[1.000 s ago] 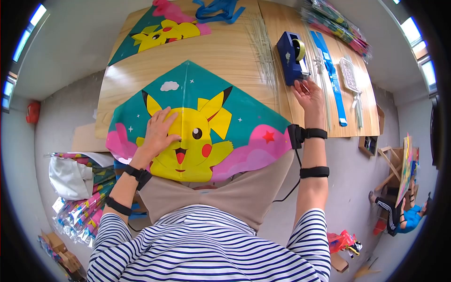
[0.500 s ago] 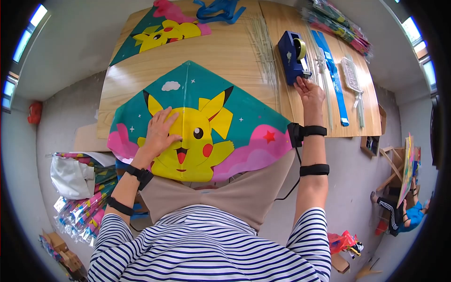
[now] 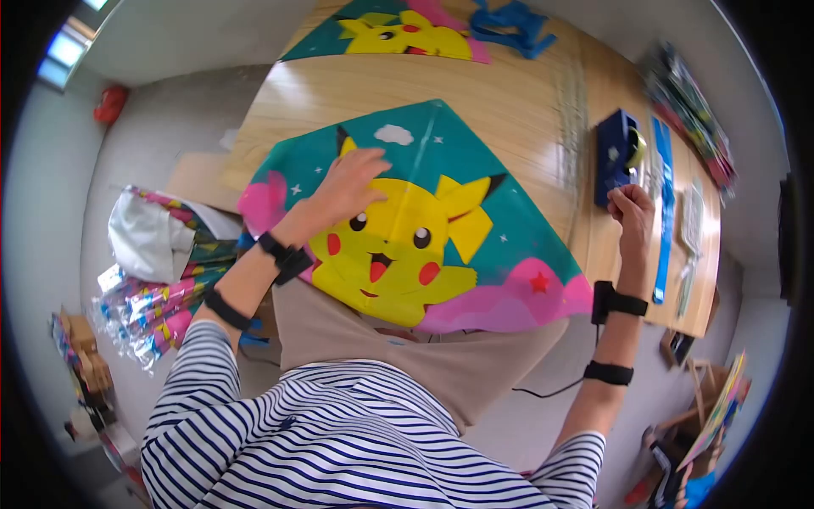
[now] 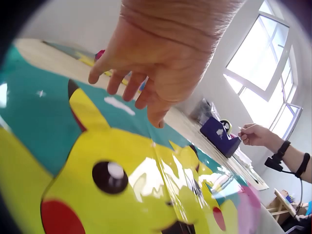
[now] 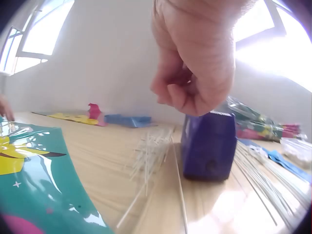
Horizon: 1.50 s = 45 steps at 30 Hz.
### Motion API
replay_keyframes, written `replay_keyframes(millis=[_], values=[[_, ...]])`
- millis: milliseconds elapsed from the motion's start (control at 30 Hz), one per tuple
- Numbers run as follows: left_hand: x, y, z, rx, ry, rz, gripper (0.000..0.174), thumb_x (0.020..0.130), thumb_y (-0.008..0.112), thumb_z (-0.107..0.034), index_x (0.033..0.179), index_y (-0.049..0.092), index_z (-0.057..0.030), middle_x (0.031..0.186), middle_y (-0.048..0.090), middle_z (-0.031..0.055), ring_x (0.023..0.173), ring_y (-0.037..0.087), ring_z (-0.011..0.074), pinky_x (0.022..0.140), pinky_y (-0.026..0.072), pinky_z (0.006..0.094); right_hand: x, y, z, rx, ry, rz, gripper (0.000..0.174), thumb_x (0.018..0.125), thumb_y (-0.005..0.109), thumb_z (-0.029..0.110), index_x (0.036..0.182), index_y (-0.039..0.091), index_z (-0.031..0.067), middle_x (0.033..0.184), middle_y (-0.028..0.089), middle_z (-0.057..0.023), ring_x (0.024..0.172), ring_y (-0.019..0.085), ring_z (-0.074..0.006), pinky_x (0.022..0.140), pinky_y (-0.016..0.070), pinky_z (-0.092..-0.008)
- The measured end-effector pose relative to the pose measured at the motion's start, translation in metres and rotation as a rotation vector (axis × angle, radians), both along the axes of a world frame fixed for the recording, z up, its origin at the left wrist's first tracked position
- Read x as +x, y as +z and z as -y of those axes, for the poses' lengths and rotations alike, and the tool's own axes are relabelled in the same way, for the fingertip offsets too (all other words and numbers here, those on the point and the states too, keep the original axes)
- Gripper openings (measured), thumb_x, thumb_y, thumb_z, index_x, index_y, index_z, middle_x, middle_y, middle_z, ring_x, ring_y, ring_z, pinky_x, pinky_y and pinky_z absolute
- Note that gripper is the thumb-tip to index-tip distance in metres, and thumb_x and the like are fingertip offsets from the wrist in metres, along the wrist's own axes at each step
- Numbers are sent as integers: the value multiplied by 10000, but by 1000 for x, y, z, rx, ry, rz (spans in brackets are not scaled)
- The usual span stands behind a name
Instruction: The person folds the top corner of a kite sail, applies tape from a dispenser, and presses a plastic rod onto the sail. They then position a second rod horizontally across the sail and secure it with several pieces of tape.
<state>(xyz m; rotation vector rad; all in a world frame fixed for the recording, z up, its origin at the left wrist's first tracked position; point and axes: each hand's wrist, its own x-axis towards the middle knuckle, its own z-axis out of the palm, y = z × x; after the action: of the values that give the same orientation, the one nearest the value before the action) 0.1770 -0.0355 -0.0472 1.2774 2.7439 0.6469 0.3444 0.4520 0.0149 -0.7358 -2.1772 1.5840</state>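
A kite with a yellow cartoon character on teal and pink lies over the table's near edge and the person's lap. My left hand hovers over its upper left part; the left wrist view shows the palm and spread fingers raised off the glossy sheet. At the cutting end of a dark blue tape dispenser, my right hand pinches thumb against curled fingers. A small pale bit of tape shows at those fingertips in the left wrist view. The right wrist view puts this hand just above the dispenser.
Thin white rods lie left of the dispenser. Blue straps and a clear plastic box are to its right. Another kite and blue ribbon lie at the back. Packaged kites stand left of the table.
The head view has turned, shifting the table rightward and down. My left hand has lifted off the kite and moved toward its top. My right fingers have closed into a pinch by the dispenser.
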Motion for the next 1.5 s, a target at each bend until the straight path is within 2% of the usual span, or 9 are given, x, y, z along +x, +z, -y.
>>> replay_keyframes(millis=[167,267,400,500,600,700,1000,1200,1500], values=[[-106,-2,-54,159,139,-15,313,799,673,-113,1107,700,-67,1080,693,178,1056,624,398,918,509,467,-79,6,69,62,469,55,104,860,693,60,950,684,10,788,641,-2,770,594,-104,703,446,-240],[-157,-29,-91,146,216,114,251,823,626,-97,1055,704,-39,1045,706,188,1019,653,380,879,523,451,-117,-27,101,125,562,130,109,822,731,66,889,679,-2,1193,635,-97,1041,619,-179,939,479,-303],[-174,-50,-122,173,257,227,189,809,631,-86,970,714,-31,1030,715,185,997,668,363,826,537,443,-159,-49,131,-14,603,132,116,808,710,69,788,623,-6,837,620,-31,832,560,-132,788,440,-274],[-162,-33,-130,116,308,227,143,793,638,-77,904,724,-49,1004,718,174,980,671,351,799,541,445,-185,-62,138,-162,615,252,93,843,710,59,898,664,0,921,628,-17,870,585,-127,832,465,-274],[-171,-42,-132,-60,276,213,200,852,580,-138,975,736,-118,1102,692,152,1145,596,377,944,480,532,-201,-66,145,-117,628,273,98,846,707,59,923,665,16,838,627,7,822,573,-113,796,453,-259],[-171,-52,-132,51,304,56,123,773,632,-42,852,718,-79,969,715,148,960,669,351,801,535,457,-206,-64,150,-68,622,320,83,838,712,64,895,671,20,835,631,1,823,573,-115,783,450,-259],[-171,-42,-145,236,224,161,178,797,582,-28,897,726,-63,1005,705,192,989,656,372,824,526,457,-214,-75,145,-29,671,346,47,817,711,67,838,688,32,800,635,3,800,562,-110,768,439,-263],[-181,-37,-160,22,155,236,158,792,617,-33,902,726,-64,978,710,185,925,674,329,795,531,404,-212,-68,138,-84,672,278,58,811,713,67,824,687,17,748,623,7,736,536,-107,696,423,-270],[-152,8,-120,498,51,950,187,839,641,-9,1019,691,1,978,692,62,903,634,154,816,517,291,-188,-15,147,-96,809,176,158,831,737,29,973,677,-5,943,660,-12,895,593,-110,848,482,-276]])
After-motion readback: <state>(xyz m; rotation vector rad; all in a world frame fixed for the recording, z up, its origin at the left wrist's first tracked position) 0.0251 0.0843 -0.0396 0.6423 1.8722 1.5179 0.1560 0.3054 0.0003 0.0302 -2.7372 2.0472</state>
